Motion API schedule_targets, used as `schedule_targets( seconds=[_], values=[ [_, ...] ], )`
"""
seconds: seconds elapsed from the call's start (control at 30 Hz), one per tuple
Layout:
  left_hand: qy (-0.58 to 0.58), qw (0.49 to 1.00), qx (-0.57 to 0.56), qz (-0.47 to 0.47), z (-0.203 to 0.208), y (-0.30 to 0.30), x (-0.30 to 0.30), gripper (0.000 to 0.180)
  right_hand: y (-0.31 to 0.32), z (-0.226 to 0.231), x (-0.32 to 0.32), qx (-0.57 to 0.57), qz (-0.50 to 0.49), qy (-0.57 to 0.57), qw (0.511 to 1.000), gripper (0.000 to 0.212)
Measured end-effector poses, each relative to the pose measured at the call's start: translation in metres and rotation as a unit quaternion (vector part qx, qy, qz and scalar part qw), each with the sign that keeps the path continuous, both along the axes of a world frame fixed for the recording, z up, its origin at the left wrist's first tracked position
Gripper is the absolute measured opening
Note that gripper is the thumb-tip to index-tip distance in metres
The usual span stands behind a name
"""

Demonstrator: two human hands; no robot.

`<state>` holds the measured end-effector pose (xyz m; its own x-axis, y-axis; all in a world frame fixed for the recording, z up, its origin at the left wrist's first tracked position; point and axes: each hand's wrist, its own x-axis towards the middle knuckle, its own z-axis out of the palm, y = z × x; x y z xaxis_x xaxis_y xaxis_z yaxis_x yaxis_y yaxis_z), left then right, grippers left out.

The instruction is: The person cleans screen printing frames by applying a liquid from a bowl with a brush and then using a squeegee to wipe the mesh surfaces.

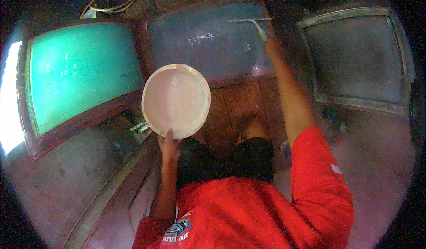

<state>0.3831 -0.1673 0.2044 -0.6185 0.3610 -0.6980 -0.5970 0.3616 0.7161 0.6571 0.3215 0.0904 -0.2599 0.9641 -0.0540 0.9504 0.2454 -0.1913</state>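
Observation:
My left hand grips the near rim of a round, pale, shallow tray-like disc, its thumb lying over the edge. The disc is held up in front of my legs and overlaps the near left corner of a dark, smooth rectangular panel. Farther out on the right, my right hand is closed around the handle of a pale T-shaped tool. The tool's thin crossbar is over the far right part of the panel; whether it touches the surface I cannot tell. Small whitish marks or reflections show on the panel.
To the left stands a bright green framed panel, beside a glaring opening. At the right is a dark panel in a pale frame. Brown boards lie before my legs. Coiled hose or cable sits at the far left.

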Motion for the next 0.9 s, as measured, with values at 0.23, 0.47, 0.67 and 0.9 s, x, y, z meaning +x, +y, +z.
schedule_targets(
  seconds=[0.23,0.47,0.67,0.9],
  values=[
    [-0.046,0.998,0.007,0.046,-0.042,0.009,-0.011,0.047,-0.081,-0.023,0.068,-0.062,-0.008,-0.092,0.994,0.024],
    [-0.012,0.999,0.038,0.012,-0.029,0.013,-0.012,0.044,-0.151,-0.019,0.085,0.105,0.033,-0.101,0.989,0.021],
    [-0.011,0.999,0.044,0.03,0.001,0.012,-0.003,0.044,-0.177,-0.019,0.082,-0.064,-0.046,-0.071,0.994,0.022],
    [-0.033,0.999,-0.001,0.026,0.015,0.019,-0.006,0.044,-0.172,-0.012,0.087,0.019,-0.034,-0.02,0.999,0.021]
  ],
)
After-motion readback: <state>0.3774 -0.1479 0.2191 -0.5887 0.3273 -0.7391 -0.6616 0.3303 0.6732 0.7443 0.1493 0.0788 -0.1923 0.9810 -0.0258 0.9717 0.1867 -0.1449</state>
